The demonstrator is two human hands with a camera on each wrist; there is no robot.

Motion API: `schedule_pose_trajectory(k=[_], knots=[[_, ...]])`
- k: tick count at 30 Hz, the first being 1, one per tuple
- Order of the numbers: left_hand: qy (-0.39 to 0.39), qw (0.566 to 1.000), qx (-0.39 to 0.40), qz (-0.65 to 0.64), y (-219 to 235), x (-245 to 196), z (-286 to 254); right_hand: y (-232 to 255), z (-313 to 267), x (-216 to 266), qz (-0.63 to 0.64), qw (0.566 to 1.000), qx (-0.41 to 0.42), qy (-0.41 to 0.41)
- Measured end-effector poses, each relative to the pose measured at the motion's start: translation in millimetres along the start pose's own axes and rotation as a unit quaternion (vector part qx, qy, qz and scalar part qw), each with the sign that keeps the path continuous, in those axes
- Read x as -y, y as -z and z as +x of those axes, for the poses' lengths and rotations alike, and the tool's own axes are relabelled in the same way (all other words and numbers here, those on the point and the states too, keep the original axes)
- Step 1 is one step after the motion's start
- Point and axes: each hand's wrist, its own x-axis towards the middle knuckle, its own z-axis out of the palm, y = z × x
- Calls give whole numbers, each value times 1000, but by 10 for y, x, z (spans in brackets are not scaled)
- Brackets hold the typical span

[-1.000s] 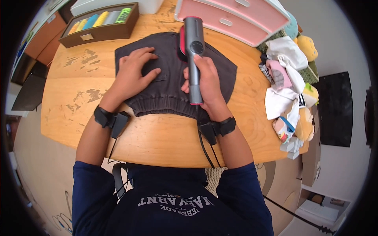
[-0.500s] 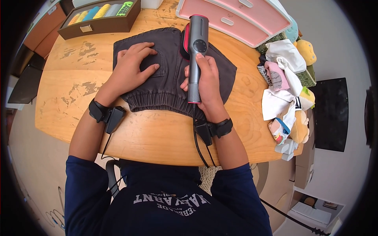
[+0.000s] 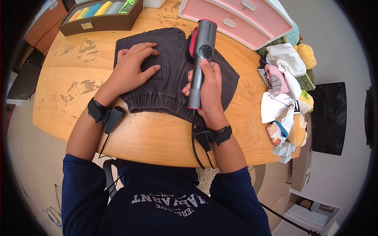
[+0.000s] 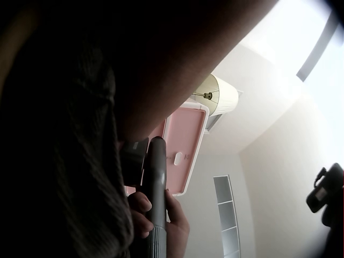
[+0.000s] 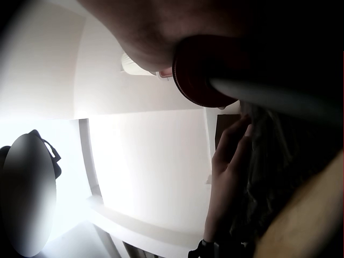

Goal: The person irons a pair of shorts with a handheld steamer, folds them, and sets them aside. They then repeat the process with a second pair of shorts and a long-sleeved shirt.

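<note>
Dark grey shorts (image 3: 157,94) lie on the wooden table, elastic waistband toward the person. The left hand (image 3: 132,70) rests on their left part with fingers spread and slightly bent, near a pocket. The right hand (image 3: 210,84) grips the handle of a grey and pink handheld appliance (image 3: 206,43), thumb on top below its round button panel. The appliance's dark, pink-edged head is against or just over the shorts; contact is hidden. In the left wrist view the right hand (image 4: 177,226) is wrapped round the grey handle (image 4: 157,188). In the right wrist view the left hand (image 5: 228,166) touches the dark fabric.
A brown box of rolled colourful cloths (image 3: 132,23) stands at the back left. White and pink drawers (image 3: 236,29) stand behind the appliance. A pile of clothes and soft toys (image 3: 285,70) lies at the right edge. A black cord (image 3: 193,141) hangs from the handle.
The right hand and the appliance have moved slightly right and toward the person. The left hand stays on the shorts, whose pocket now shows more. The head view has shifted a little.
</note>
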Motion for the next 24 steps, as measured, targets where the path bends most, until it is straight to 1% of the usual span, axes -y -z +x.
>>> schedule_pose_trajectory(k=[2,7,9,10,12,13,15,16,17,19,20,22,23,24], knots=[[0,1000,-1,1,-12,8,-2,10,-35,32,12,1000,-12,-13],[17,1000,-9,9,-27,15,-7,52,-47,43,32,999,-10,-20],[25,998,-58,21,-58,89,4,50,-50,46,15,1000,-11,-17],[25,998,-58,21,-35,121,27,54,-54,46,15,1000,-10,-18],[136,988,-65,28,50,201,89,52,-63,38,9,1000,-5,-14],[137,988,-64,30,40,314,104,47,-58,33,12,1000,-3,-15],[141,974,-152,94,23,498,123,43,-53,16,7,1000,-3,-11],[132,975,-155,89,17,574,118,40,-55,8,9,1000,-3,-13],[132,975,-153,90,42,560,120,39,-59,7,8,1000,1,-12],[121,979,-115,113,80,506,143,44,-65,3,6,1000,3,-11],[122,979,-115,113,95,476,153,44,-64,0,5,1000,7,-8],[113,986,-95,74,115,418,161,34,-68,-4,2,1000,13,-6],[115,986,-96,73,122,402,164,27,-75,0,3,1000,18,-8],[142,985,-90,47,128,388,169,25,-84,3,4,1000,22,-11]])
